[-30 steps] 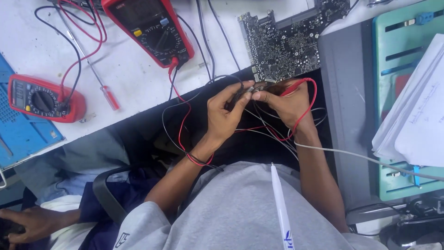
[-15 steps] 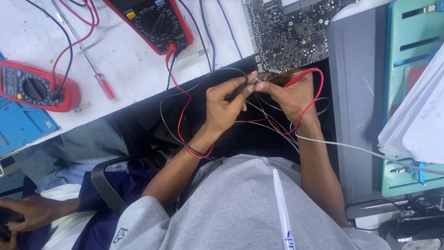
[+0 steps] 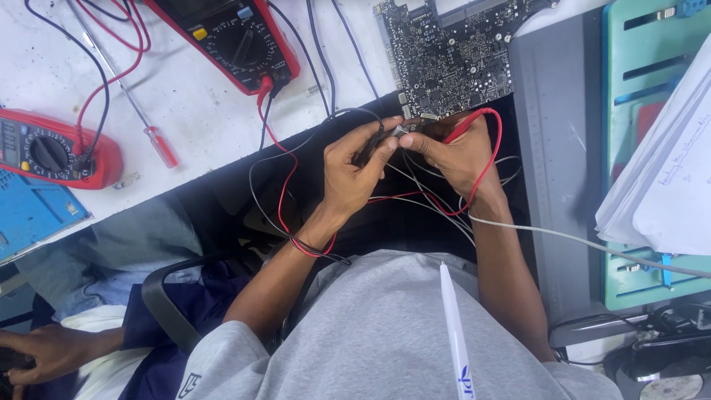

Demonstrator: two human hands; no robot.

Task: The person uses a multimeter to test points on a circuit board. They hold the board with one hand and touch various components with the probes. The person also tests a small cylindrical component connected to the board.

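My left hand (image 3: 355,167) pinches a black test probe (image 3: 372,145), its tip meeting my right hand at the table edge. My right hand (image 3: 453,154) grips a red test probe (image 3: 465,126) and pinches a small metal part between thumb and finger. Both hands sit just below a dark circuit board (image 3: 452,52). Red and black leads (image 3: 285,215) loop from the probes over my left wrist up to a red multimeter (image 3: 229,37). Thin grey wires (image 3: 444,207) hang under my right hand.
A second red multimeter (image 3: 52,152) lies at the left beside a blue mat (image 3: 33,218). A red-handled screwdriver (image 3: 152,133) rests on the white table. A grey laptop case (image 3: 552,148), a teal tray (image 3: 629,111) and paper sheets (image 3: 666,178) are at the right. Another person's hand (image 3: 44,352) shows bottom left.
My view has tilted, so the table things sit higher in the picture. Both hands have stayed together on the probes near the circuit board's lower edge.
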